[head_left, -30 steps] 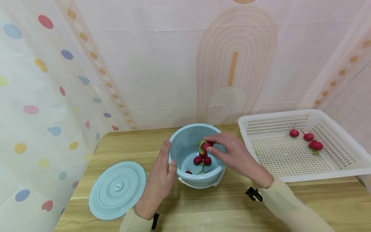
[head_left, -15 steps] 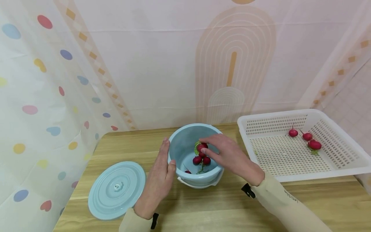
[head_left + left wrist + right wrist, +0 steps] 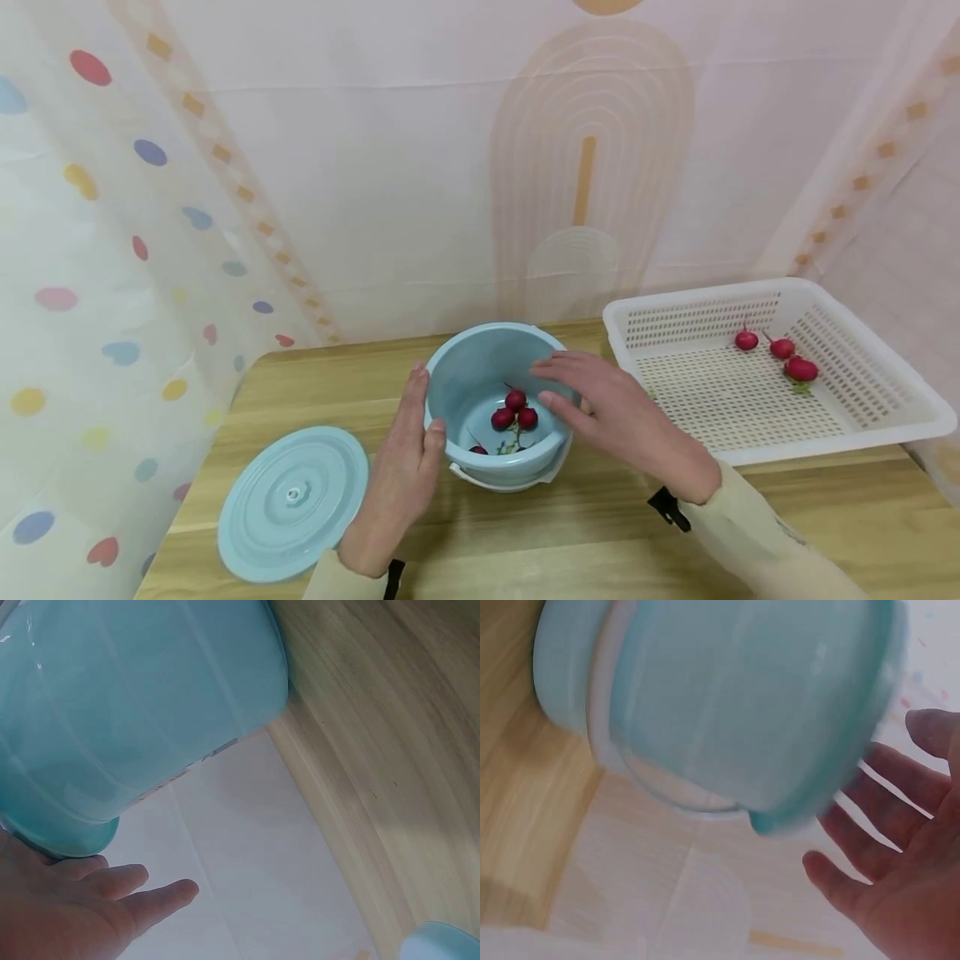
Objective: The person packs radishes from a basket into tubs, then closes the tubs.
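Note:
A light blue plastic bucket (image 3: 498,471) stands mid-table, with several red radishes (image 3: 515,400) on its bottom. My left hand (image 3: 401,467) rests along the bucket's left rim with straight fingers, its thumb near the front-left edge. In the left wrist view the fingers (image 3: 124,889) lie against the rim. Over the right rim is my right hand (image 3: 607,400), fingertips inside the bucket mouth and nothing held. The right wrist view shows its thumb and fingers (image 3: 889,814) spread apart beside the rim. Part of the bucket's inside is hidden by its front wall.
A round light blue lid (image 3: 294,504) lies on the wooden table (image 3: 517,558) to the left. On the right a white perforated basket (image 3: 720,417) holds a few radishes (image 3: 801,369). The bucket's white handle (image 3: 510,486) hangs down in front. A patterned curtain (image 3: 375,167) closes off the back.
The right hand has let go of a radish inside the bucket and drawn back to the right, its fingers loosened. The left hand keeps its place at the rim. The head view has shifted slightly.

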Tool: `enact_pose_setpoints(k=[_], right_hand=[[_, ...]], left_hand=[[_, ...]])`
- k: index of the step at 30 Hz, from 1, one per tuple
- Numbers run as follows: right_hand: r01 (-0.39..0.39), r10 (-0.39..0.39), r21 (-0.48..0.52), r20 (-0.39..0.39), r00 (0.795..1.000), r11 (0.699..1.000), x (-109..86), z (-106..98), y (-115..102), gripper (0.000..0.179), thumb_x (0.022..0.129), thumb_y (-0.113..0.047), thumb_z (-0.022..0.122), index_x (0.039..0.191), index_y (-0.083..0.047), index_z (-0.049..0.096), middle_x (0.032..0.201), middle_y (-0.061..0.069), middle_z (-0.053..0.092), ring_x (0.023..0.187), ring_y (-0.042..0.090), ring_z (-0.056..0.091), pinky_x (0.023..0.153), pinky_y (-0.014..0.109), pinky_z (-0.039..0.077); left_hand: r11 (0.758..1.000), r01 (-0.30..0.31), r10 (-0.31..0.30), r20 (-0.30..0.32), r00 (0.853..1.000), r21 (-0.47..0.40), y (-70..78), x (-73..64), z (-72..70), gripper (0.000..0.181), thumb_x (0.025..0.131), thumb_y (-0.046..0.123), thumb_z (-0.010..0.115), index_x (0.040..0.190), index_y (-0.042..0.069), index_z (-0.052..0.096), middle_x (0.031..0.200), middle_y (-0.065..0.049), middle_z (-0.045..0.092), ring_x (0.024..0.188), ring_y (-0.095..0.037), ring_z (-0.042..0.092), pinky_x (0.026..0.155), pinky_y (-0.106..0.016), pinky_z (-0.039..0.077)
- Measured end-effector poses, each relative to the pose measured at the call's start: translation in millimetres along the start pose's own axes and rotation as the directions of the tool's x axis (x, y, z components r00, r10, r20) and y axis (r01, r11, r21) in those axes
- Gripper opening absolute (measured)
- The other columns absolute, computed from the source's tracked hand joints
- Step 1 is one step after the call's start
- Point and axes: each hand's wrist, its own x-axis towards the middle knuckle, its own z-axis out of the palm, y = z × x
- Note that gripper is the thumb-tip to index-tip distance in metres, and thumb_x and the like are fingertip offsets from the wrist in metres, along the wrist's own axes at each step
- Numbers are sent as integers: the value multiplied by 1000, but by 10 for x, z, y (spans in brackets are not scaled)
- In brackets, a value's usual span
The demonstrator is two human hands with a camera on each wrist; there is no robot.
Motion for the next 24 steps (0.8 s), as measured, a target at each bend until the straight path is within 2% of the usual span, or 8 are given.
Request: enact_pose_setpoints(k=[4,8,13,17,18,20,22,24], right_hand=[[-7,7,6,-32,999,1000,-122,-208,42,39,99,-23,72,136,-11,68,135,3,68,129,27,60,102,53,52],[-15,15,-9,-57,998,1000,-228,-471,111,41,99,-20,72,138,-12,66,135,4,68,127,28,62,100,54,53],[-16,7,-77,-114,993,997,-311,-757,267,41,97,-19,73,138,-12,67,134,8,69,127,32,62,102,54,50],[-47,25,-153,-139,990,987,-361,-945,446,40,97,-18,73,136,-11,67,132,10,70,122,33,65,98,52,51],[-58,33,-177,-144,989,983,-376,-989,496,40,97,-18,73,137,-11,67,132,10,70,115,31,67,94,49,52],[-73,42,-207,-155,987,976,-407,-1062,603,40,97,-18,72,136,-9,67,129,11,71,92,25,69,84,39,52],[-87,49,-234,-162,986,968,-435,-1124,716,40,98,-19,72,136,-9,66,124,11,71,74,15,60,76,29,46],[-85,42,-257,-167,985,963,-463,-1182,829,40,97,-17,73,135,-7,67,114,9,72,65,10,47,70,25,39]], left_hand=[[1000,5,-5,0,1000,0,-4,-5,-1,63,111,24,45,165,3,19,172,-8,19,155,-29,25,119,-55,31],[1000,10,-10,2,1000,3,0,2,3,63,110,19,46,165,2,20,172,-9,20,155,-29,25,119,-56,31],[1000,8,-8,-5,1000,14,1,5,1,64,108,17,48,164,2,21,171,-12,22,155,-29,26,119,-55,32],[1000,10,-10,-12,1000,22,1,0,6,64,109,17,47,165,3,21,171,-10,22,155,-29,26,120,-51,31],[1000,9,-9,-14,1000,23,0,0,8,64,108,16,48,165,3,21,171,-11,22,155,-29,26,121,-50,31],[1000,7,-6,-17,1000,24,-1,2,10,64,108,16,48,165,3,21,171,-11,22,155,-29,26,121,-49,30],[1000,2,-2,-21,1000,24,-1,4,11,65,107,14,50,164,2,21,170,-13,23,155,-29,27,121,-50,30],[1000,0,0,-22,1000,24,0,7,13,65,107,14,50,164,2,21,170,-14,24,155,-30,26,120,-52,31]])
